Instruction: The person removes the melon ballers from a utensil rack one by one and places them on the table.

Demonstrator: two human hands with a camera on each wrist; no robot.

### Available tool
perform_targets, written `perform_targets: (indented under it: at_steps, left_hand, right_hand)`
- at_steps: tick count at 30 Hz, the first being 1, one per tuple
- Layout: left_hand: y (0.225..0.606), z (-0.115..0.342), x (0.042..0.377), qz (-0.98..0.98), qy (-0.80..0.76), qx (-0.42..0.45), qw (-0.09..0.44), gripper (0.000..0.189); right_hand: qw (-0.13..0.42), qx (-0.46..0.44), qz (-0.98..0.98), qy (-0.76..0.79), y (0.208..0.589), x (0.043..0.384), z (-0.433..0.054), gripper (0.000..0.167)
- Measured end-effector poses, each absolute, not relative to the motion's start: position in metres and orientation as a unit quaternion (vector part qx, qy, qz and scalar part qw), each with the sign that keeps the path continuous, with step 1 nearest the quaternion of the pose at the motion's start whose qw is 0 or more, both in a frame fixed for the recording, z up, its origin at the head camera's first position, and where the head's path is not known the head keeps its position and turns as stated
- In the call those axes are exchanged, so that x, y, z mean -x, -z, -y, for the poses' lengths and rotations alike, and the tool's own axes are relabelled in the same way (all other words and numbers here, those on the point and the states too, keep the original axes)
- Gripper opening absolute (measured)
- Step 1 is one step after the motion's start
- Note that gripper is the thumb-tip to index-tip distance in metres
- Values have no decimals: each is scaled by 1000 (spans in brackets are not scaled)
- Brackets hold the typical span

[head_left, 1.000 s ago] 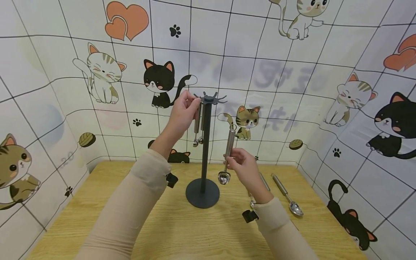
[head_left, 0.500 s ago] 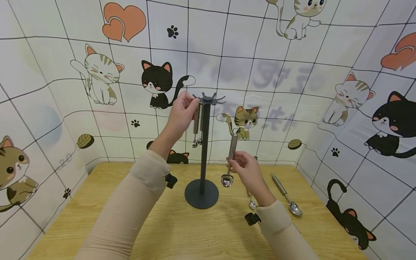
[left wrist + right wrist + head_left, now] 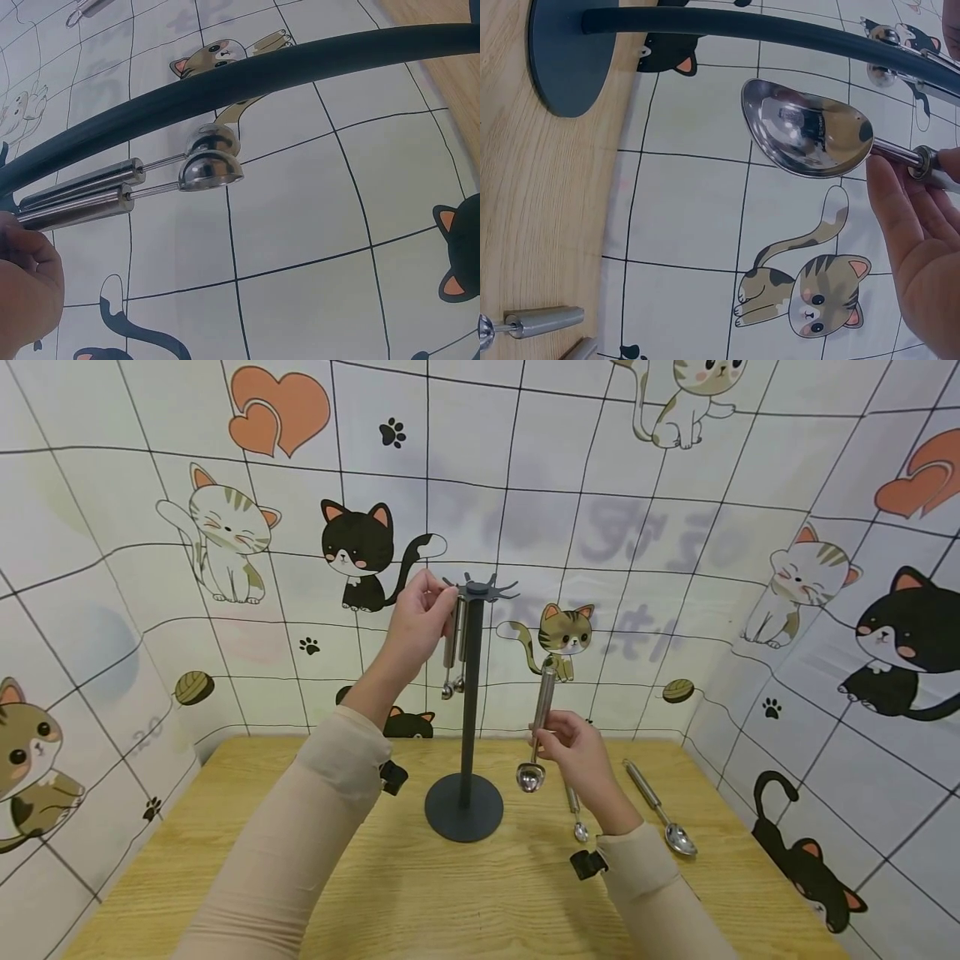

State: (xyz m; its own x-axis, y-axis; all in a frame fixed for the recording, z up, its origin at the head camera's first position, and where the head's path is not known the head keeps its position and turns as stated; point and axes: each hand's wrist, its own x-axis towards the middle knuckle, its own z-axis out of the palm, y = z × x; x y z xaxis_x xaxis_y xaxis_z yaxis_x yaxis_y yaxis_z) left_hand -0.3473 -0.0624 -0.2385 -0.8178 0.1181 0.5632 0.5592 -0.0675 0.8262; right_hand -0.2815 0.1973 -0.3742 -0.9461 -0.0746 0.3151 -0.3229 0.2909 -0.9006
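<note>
From the head view I have the left hand [image 3: 422,614] raised at the top of the dark stand [image 3: 468,710], thumb and fingertips pinching the upper end of the outer hanging scoop [image 3: 448,647]. The inner hanging scoop [image 3: 461,647] is just beside it, close to the pole. To the right of the stand, the right hand [image 3: 583,752] holds the raised scoop [image 3: 546,695] low on its handle, well above the wooden table [image 3: 450,902], bowl down and handle tilted slightly to the right. A small scoop [image 3: 576,818] and a larger scoop [image 3: 660,810] lie on the table near the right forearm

On my left wrist view, the fingers are curled at the handle end of the nearer scoop; the hand is cut off by the edge, so I can't make out exactly how the thumb sits. The two hanging bowls overlap from here

On my right wrist view, the thumb and fingers grip the raised scoop around the bottom of its handle, one finger reaching toward the shiny bowl. The bowl is apart from the stand's pole
</note>
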Motion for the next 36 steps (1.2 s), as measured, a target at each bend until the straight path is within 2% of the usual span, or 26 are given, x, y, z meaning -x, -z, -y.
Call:
perform_targets:
  at_steps: [22, 36]
  left_hand:
    - [239, 62, 350, 666, 682, 253, 162, 17]
    - [240, 65, 347, 667, 680, 253, 168, 17]
  right_hand:
    - [79, -92, 815, -566, 391, 288, -211, 37]
    - [17, -44, 787, -615, 406, 293, -220, 46]
